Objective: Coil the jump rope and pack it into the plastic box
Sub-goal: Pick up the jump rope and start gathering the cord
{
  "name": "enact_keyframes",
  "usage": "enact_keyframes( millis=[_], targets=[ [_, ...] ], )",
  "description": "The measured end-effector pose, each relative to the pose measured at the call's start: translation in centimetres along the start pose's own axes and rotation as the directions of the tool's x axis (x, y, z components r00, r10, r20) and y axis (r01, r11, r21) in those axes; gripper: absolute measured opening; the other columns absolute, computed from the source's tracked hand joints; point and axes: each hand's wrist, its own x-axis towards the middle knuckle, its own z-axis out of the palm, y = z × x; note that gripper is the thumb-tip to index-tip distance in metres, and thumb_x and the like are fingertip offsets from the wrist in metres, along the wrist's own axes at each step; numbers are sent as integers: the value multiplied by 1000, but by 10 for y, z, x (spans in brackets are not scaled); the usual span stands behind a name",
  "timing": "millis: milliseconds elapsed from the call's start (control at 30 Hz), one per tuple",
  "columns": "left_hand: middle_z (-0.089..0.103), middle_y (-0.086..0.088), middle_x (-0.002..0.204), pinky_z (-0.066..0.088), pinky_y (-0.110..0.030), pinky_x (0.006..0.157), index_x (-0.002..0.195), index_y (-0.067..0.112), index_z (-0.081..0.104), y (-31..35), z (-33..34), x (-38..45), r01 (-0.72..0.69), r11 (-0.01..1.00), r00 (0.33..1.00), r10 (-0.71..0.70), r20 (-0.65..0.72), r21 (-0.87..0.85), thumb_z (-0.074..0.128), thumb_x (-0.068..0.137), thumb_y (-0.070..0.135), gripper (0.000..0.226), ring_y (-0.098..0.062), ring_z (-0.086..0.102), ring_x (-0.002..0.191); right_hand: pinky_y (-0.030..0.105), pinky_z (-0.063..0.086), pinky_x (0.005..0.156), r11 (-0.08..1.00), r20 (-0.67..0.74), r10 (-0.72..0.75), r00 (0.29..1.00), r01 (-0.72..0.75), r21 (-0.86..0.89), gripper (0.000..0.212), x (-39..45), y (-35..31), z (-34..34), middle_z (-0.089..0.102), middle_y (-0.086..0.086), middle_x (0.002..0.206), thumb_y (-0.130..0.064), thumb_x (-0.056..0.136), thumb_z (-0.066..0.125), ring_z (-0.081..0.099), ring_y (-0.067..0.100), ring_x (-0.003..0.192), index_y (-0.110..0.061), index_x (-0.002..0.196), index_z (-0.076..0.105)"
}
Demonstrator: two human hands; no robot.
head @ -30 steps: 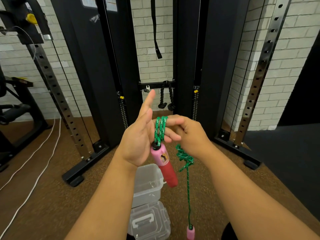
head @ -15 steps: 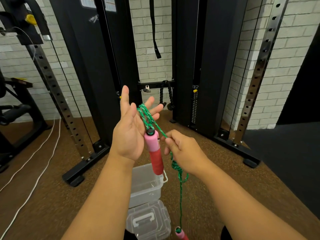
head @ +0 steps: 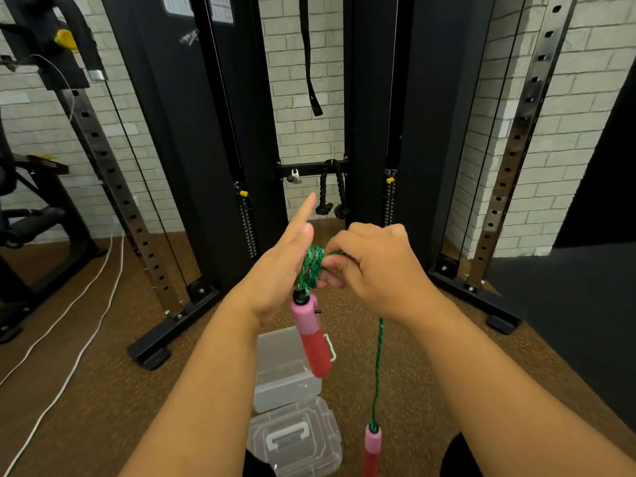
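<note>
A green braided jump rope (head: 312,265) is wound in several loops around the fingers of my left hand (head: 278,270), which is held flat with the fingers straight. One pink-and-red handle (head: 311,335) hangs from those loops. My right hand (head: 375,266) pinches the rope just right of the loops. From it the free rope (head: 378,366) drops straight down to the second pink handle (head: 372,449), which dangles near my knees. The clear plastic box (head: 285,370) stands open on the floor under my hands, and its lid (head: 296,440) lies just in front of it.
A black cable machine (head: 192,132) with steel uprights stands right ahead against a white brick wall. Its base feet (head: 155,352) reach out over the brown floor. A white cable (head: 86,321) trails over the floor at left. A dark mat (head: 568,304) lies at right.
My right hand has come up and carried the rope over my left fingers, adding another loop. The free end is shorter and the lower handle hangs higher.
</note>
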Motion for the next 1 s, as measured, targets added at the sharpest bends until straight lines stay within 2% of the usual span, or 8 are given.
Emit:
enact_keyframes(
  millis=[133, 300, 400, 533, 667, 800, 900, 1000],
  targets=[
    [68, -6, 94, 53, -43, 81, 147, 52, 24, 4, 2, 0, -13, 1000, 1000, 13, -11, 19, 29, 101, 43, 46, -22, 67, 70, 35, 29, 80, 997, 0, 22, 1000, -22, 72, 7, 3, 3, -2, 50, -18, 77, -33, 91, 58, 49, 5, 82, -27, 90, 62],
    [70, -14, 74, 50, -28, 53, 146, 45, 30, 8, 4, -2, -10, 996, 1000, 9, -18, -86, 36, 103, 27, 47, -20, 56, 51, 33, 40, 80, 891, 88, 182, 979, -202, 408, 6, 2, 9, 7, 58, -17, 77, -28, 93, 57, 53, 2, 78, -31, 88, 59],
    [70, -21, 80, 48, -25, 50, 146, 40, 31, 9, 3, -3, -5, 991, 1000, 5, -4, -132, 46, 98, 6, 61, -18, 54, 48, 30, 44, 70, 804, 172, 244, 954, -298, 515, 7, -2, 14, 15, 61, -9, 78, -29, 93, 58, 54, 9, 75, -29, 86, 60],
    [69, -21, 83, 48, -22, 52, 145, 33, 36, 12, 3, -2, -68, 977, 997, 61, -40, -203, 49, 93, -5, 65, -12, 53, 48, 39, 48, 81, 623, 334, 254, 908, -418, 661, 29, -10, 19, 22, 66, 3, 92, -49, 90, 51, 61, 14, 87, -24, 95, 64],
    [74, -15, 83, 49, -21, 56, 144, 30, 38, 17, 1, 0, -106, 959, 994, 93, -61, -263, 49, 93, -2, 62, -11, 52, 48, 36, 46, 89, 292, 566, 254, 785, -620, 729, 49, -23, 22, 38, 71, -1, 110, -62, 90, 38, 64, 13, 100, -29, 113, 66],
    [74, -17, 86, 48, -22, 54, 143, 32, 38, 20, -5, 1, -102, 968, 992, 80, -102, -230, 50, 93, -1, 61, -11, 53, 49, 36, 48, 88, 2, 685, 188, 704, -698, 717, 68, -34, 23, 46, 72, 9, 107, -63, 85, 39, 67, 20, 91, -12, 125, 59],
    [74, -16, 87, 48, -21, 54, 143, 32, 39, 20, -11, 0, -108, 974, 984, 77, -158, -198, 50, 93, 0, 60, -11, 54, 50, 30, 47, 66, -43, 728, 139, 672, -730, 682, 73, -40, 23, 42, 61, 7, 73, -62, 83, 38, 57, 18, 58, -5, 124, 57],
    [75, -13, 84, 49, -20, 56, 145, 28, 39, 18, -16, -2, -118, 983, 964, 79, -255, -139, 54, 92, 0, 61, -10, 53, 49, 30, 29, 57, 38, 732, 187, 655, -749, 661, 75, -42, 29, 41, 55, 3, 67, -67, 84, 36, 39, 8, 46, -6, 119, 61]
  ],
)
